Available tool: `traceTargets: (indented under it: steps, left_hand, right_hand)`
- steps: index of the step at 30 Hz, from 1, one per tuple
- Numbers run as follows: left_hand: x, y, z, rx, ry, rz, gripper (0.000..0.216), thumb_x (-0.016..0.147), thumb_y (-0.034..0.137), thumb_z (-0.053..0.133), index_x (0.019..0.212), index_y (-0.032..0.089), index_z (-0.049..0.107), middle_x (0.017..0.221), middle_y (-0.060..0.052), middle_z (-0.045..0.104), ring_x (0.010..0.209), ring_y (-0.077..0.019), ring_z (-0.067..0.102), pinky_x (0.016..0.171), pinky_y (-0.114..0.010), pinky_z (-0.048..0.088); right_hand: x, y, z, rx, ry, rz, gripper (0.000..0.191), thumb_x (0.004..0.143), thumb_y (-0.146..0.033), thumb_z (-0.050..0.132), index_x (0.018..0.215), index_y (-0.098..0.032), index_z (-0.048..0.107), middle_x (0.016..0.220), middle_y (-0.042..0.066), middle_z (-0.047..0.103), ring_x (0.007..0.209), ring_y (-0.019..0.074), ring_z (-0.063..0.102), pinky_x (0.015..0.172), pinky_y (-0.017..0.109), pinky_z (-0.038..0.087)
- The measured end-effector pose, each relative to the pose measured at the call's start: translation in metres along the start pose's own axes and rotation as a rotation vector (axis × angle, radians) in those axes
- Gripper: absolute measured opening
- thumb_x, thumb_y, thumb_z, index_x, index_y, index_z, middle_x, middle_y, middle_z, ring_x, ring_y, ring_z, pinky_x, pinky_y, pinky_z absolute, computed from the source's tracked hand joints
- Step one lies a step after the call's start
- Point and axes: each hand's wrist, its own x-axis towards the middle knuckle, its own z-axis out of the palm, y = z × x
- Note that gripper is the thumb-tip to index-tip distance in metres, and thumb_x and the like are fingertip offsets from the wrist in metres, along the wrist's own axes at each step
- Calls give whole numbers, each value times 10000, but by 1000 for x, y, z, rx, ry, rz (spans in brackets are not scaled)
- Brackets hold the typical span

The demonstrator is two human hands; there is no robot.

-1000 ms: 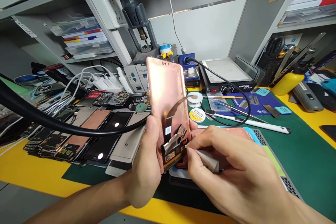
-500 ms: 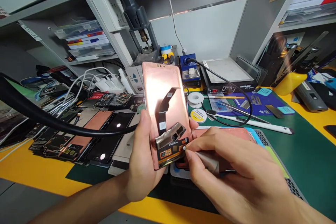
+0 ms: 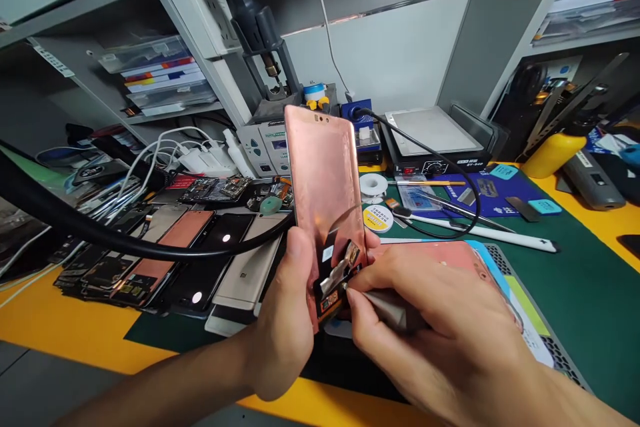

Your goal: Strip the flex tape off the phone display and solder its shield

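Observation:
My left hand (image 3: 285, 320) grips a copper-backed phone screen panel (image 3: 330, 167) by its lower sides and holds it up, tilted. At the panel's lower end are a black ribbon cable (image 3: 330, 240), a loose silvery strip (image 3: 336, 277) and a small circuit area with orange patches. My right hand (image 3: 440, 320) is closed in a pinch beside that circuit area. A tiny white bit (image 3: 345, 286) shows at its fingertips, and a greyish, cloth-like piece (image 3: 390, 310) is tucked under the fingers. Whether these two are one thing, I cannot tell.
Another copper-coloured panel (image 3: 430, 253) lies on the mat behind my right hand. Phones and panels (image 3: 200, 273) are stacked at left. A black cable (image 3: 150, 243) arches across the left foreground. Solder spool (image 3: 373, 185), white pen-like tool (image 3: 490, 233) and hot plate (image 3: 435, 140) stand farther back.
The panel has shifted slightly right and turned more edge-on, its ribbon cable swinging lower. My right fingertips have moved slightly left and stay close to the circuit area.

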Motion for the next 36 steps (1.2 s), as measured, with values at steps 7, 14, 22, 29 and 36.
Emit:
traceTargets:
  steps: [7, 14, 22, 29, 36]
  left_hand:
    - [-3, -2, -5, -3, 26, 32, 713, 883, 776, 561, 1227, 181, 752, 1142, -117, 800, 1303, -393, 641, 1121, -513, 525]
    - [0, 17, 3, 77, 195, 34, 604, 896, 694, 622, 1124, 158, 783, 1078, -107, 797, 1227, -405, 687, 915, -437, 633]
    - [-3, 21, 5, -27, 183, 29, 580, 1046, 579, 376, 1106, 190, 801, 959, -91, 822, 1050, -332, 771, 890, -433, 634]
    - [0, 27, 11, -158, 56, 22, 641, 1075, 524, 256, 1111, 191, 802, 832, -73, 811, 850, -260, 793, 783, -372, 649]
    - [3, 27, 3, -121, -9, -29, 732, 1042, 608, 209, 1156, 95, 717, 980, -192, 773, 812, -288, 751, 619, -354, 610]
  right_hand:
    - [3, 2, 1, -11, 57, -17, 160, 928, -59, 592, 854, -142, 707, 688, 23, 618, 592, 124, 552, 552, 275, 451]
    - [4, 3, 1, -48, 105, 7, 134, 892, -66, 642, 820, -163, 700, 647, -10, 616, 591, 91, 563, 541, 205, 447]
    - [12, -5, -9, 69, 212, 242, 108, 894, -168, 694, 820, -233, 740, 657, -57, 746, 477, 75, 649, 438, 147, 487]
    - [25, -5, -22, 115, 317, 369, 132, 832, -201, 738, 729, -277, 767, 437, -94, 629, 314, 79, 551, 292, 147, 376]
    - [26, 13, -40, -85, 445, 452, 120, 844, -416, 794, 835, -302, 829, 600, -33, 746, 423, 124, 612, 382, 221, 440]
